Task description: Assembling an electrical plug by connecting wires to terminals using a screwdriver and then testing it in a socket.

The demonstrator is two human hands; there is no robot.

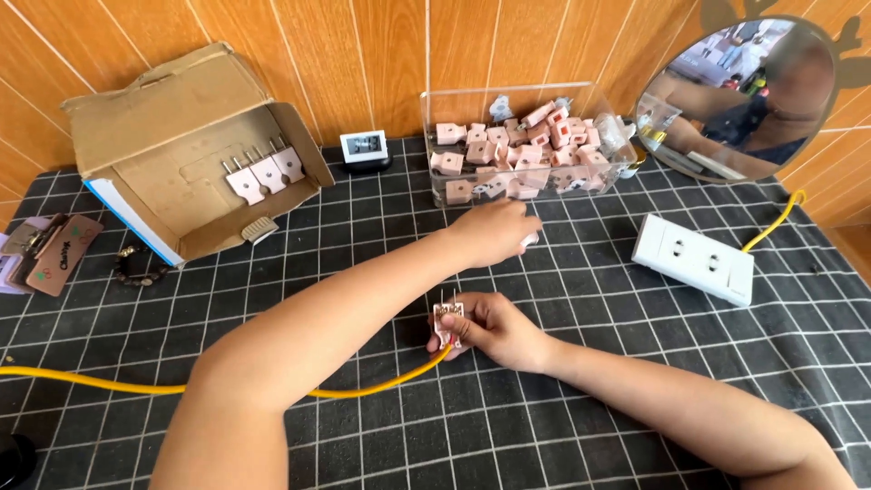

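A half-assembled pink plug (448, 324) on a yellow cable (136, 387) was pinched in the right hand (497, 328) while the left hand (494, 231), closed over a small white part (530, 240), seemed due to bring it for fitting.

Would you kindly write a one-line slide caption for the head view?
Right hand holds a pink plug half on a yellow cable; left hand reaches toward the clear bin.

We see a pale pink plug (448, 324) in our right hand (497, 328), its cord (136, 387) bright yellow. Cloth (635, 363) under both hands: black with a white grid. Just beyond our left hand (494, 231), a clear box (526, 145) of pink parts. Right of our hands, a white socket strip (694, 258). Brown cardboard box (181, 145) far left.
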